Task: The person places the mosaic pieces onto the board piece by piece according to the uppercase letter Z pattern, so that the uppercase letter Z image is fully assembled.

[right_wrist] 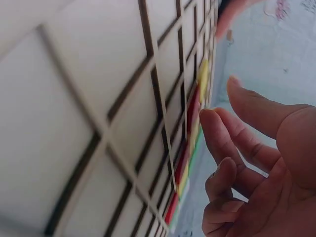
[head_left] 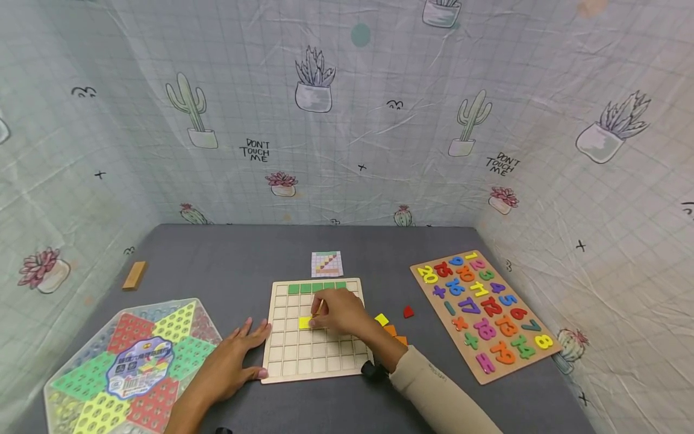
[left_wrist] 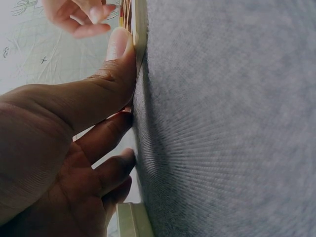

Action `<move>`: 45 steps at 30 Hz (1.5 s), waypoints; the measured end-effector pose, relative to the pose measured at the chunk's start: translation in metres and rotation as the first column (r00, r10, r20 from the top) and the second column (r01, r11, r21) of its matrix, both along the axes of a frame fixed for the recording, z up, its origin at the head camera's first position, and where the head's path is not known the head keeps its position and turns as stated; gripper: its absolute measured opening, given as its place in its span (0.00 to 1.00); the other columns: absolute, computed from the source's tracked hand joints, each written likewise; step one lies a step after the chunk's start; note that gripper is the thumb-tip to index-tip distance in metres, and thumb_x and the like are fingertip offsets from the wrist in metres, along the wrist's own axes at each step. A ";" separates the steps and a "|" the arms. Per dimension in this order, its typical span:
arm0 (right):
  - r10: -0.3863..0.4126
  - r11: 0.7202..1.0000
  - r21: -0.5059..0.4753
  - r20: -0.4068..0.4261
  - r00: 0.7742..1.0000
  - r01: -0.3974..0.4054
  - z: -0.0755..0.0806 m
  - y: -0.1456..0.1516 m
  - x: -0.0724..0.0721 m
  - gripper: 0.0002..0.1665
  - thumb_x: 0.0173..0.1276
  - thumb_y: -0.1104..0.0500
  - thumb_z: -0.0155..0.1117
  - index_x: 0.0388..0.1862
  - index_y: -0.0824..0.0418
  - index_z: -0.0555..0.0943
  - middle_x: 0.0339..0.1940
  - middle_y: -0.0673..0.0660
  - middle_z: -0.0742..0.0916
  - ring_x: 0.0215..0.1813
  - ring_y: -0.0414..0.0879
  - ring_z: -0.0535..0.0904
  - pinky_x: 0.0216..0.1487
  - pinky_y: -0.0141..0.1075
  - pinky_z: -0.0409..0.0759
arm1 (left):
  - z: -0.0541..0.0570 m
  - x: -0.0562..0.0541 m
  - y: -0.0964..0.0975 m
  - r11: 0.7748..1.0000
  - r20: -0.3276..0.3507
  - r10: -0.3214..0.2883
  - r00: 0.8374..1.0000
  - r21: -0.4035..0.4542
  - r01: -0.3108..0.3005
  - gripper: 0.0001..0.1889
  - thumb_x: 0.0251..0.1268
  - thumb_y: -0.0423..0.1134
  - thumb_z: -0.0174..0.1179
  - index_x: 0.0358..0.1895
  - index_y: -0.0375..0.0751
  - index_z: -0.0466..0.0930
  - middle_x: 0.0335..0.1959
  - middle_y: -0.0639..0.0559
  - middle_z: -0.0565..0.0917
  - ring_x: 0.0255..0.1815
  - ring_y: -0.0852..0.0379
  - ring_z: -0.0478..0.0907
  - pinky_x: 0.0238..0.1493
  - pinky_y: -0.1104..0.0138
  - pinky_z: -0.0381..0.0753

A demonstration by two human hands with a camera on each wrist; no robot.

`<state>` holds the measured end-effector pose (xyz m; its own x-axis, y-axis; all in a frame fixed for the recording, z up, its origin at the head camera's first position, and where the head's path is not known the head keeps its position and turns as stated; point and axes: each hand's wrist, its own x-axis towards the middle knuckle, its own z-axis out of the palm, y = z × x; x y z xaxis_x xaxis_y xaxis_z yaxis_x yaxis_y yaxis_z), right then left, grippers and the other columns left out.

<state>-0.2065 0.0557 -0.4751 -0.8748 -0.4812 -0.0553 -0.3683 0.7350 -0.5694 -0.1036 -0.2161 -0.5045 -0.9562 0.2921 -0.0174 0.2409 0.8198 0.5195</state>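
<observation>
A square wooden grid board (head_left: 312, 366) lies on the grey table, with a row of green squares (head_left: 306, 289) along its far side. My right hand (head_left: 338, 310) is over the board's middle, fingertips at a yellow square (head_left: 305, 323). In the right wrist view, the thumb (right_wrist: 247, 101) and index finger are apart with nothing between them; red pieces (right_wrist: 183, 163) and yellow ones lie in the grid beyond. My left hand (head_left: 233, 361) rests at the board's left edge, its thumb (left_wrist: 117, 47) touching the board near the front corner and its other fingers spread along the side.
A small printed pattern card (head_left: 327, 264) lies behind the board. Right of it are loose yellow (head_left: 382, 319), orange (head_left: 400, 340) and red (head_left: 408, 311) pieces, then a number puzzle board (head_left: 482, 377). At left lie a hexagonal game box (head_left: 135, 355) and a wooden block (head_left: 134, 275).
</observation>
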 end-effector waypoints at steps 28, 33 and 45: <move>-0.274 0.962 0.000 0.051 0.960 0.274 -0.002 0.135 0.005 0.12 0.64 0.58 0.82 0.43 0.52 0.87 0.29 0.48 0.84 0.30 0.44 0.77 0.30 0.35 0.76 | -0.001 0.002 0.000 1.000 0.011 0.004 1.000 -0.004 -0.003 0.49 0.50 0.46 0.81 0.80 0.44 0.71 0.81 0.45 0.69 0.85 0.31 0.58 0.75 0.31 0.67; -0.299 0.954 0.004 0.057 0.952 0.299 -0.006 0.150 0.007 0.13 0.63 0.59 0.82 0.44 0.52 0.88 0.30 0.48 0.85 0.30 0.44 0.77 0.30 0.35 0.76 | -0.001 0.001 0.000 1.000 0.012 0.004 1.000 -0.010 -0.004 0.49 0.51 0.47 0.81 0.80 0.45 0.71 0.81 0.45 0.70 0.84 0.30 0.58 0.73 0.31 0.69; -0.373 0.924 0.083 0.000 0.928 0.372 -0.004 0.183 0.007 0.17 0.63 0.57 0.83 0.50 0.51 0.88 0.35 0.50 0.85 0.35 0.45 0.77 0.38 0.38 0.74 | 0.000 0.000 0.000 1.000 0.004 -0.003 1.000 -0.005 0.003 0.49 0.51 0.46 0.81 0.80 0.44 0.71 0.81 0.44 0.70 0.84 0.30 0.58 0.74 0.31 0.68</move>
